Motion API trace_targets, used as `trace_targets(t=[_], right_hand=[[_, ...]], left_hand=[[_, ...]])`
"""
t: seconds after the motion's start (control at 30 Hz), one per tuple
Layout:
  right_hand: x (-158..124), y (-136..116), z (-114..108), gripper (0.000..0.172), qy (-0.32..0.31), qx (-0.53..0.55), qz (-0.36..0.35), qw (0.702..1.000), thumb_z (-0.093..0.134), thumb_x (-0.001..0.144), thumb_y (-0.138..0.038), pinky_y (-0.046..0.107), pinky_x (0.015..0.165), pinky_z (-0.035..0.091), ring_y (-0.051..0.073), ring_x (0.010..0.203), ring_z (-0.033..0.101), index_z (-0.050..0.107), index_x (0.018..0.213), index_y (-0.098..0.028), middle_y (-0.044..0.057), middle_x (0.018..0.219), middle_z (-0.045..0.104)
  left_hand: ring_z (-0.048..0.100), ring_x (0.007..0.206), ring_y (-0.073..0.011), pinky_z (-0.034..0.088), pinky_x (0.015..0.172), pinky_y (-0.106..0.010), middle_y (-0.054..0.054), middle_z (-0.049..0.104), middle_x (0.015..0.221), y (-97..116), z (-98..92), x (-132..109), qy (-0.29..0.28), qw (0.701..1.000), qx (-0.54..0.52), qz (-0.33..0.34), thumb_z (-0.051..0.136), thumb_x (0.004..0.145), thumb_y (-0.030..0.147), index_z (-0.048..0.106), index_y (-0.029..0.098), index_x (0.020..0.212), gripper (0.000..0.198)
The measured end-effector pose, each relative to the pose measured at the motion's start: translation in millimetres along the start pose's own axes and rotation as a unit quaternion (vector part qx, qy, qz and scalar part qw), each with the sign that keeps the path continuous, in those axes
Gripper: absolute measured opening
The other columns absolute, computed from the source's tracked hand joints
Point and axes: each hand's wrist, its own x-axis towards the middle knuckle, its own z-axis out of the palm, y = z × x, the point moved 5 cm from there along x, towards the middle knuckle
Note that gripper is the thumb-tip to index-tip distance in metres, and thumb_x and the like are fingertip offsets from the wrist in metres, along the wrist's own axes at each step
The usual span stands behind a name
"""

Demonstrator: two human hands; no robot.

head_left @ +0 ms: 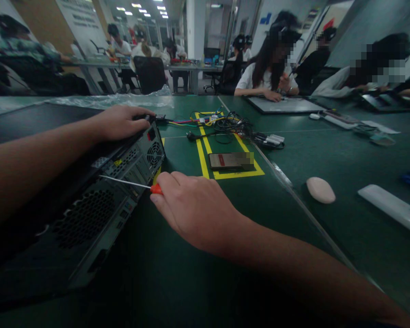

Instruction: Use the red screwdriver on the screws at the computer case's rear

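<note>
A black desktop computer case (89, 214) lies on its side on the green table (198, 282), its rear panel with fan grille and ports facing right. My left hand (121, 122) rests curled over the case's top far corner, gripping it. My right hand (194, 207) is closed round the red handle of a screwdriver (136, 184). The thin metal shaft points left, its tip against the rear panel of the case.
A yellow-taped rectangle holds a flat drive-like part (230, 160) and a tangle of coloured cables (222, 122). A pale mouse (320, 189) and a white bar (392, 207) lie to the right. Clear plastic film (116, 99) lies behind the case. Several people sit working at the far side.
</note>
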Motion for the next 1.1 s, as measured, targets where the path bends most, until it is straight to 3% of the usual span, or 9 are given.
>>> trace_targets(t=[0.17,0.3,0.57,0.87,1.1], right_hand=[[1.2,2.4,-0.6,0.026,0.003,0.033,0.000,0.999,0.057,0.125,-0.036,0.033,0.071,0.045,0.024,0.094,0.078,0.072,0.136,-0.019,0.010,0.115,0.085],[-0.4,4.0,1.0,0.028,0.018,0.042,-0.025,0.999,0.052,0.123,-0.026,0.033,0.067,0.040,0.021,0.088,0.074,0.067,0.146,-0.021,0.006,0.116,0.083],[-1.2,5.4,1.5,0.034,0.032,0.010,-0.040,0.999,0.045,0.123,-0.019,0.036,0.066,0.036,0.021,0.086,0.071,0.067,0.149,-0.022,0.006,0.115,0.081],[0.9,7.7,6.0,0.034,0.038,0.007,-0.033,0.999,0.047,0.125,-0.020,0.034,0.066,0.031,0.018,0.083,0.065,0.066,0.153,-0.024,0.005,0.114,0.080],[1.0,8.0,5.2,0.029,0.044,0.006,-0.029,0.999,0.049,0.126,-0.024,0.034,0.066,0.031,0.018,0.083,0.065,0.067,0.149,-0.024,0.005,0.111,0.079]], left_hand=[[0.075,0.140,-0.0430,0.054,0.125,-0.054,-0.012,0.083,0.150,2.8,1.4,-0.3,-0.006,1.000,-0.011,0.002,0.048,0.104,0.062,0.072,0.028,0.173,0.081],[0.076,0.136,-0.0431,0.056,0.123,-0.056,-0.011,0.083,0.149,4.2,0.2,-0.8,-0.004,1.000,-0.013,-0.005,0.049,0.104,0.059,0.072,0.027,0.173,0.080],[0.075,0.138,-0.0423,0.055,0.125,-0.055,-0.010,0.082,0.148,-3.0,1.7,2.2,-0.003,1.000,-0.012,-0.008,0.050,0.105,0.066,0.074,0.031,0.172,0.079],[0.071,0.148,-0.0417,0.052,0.129,-0.054,-0.011,0.076,0.165,10.5,-3.2,-5.8,-0.010,1.000,-0.001,-0.011,0.045,0.105,0.059,0.069,0.023,0.175,0.082],[0.072,0.146,-0.0435,0.053,0.127,-0.056,-0.015,0.076,0.164,9.6,-3.0,-3.5,-0.002,1.000,-0.008,0.007,0.045,0.103,0.060,0.072,0.021,0.173,0.085]])
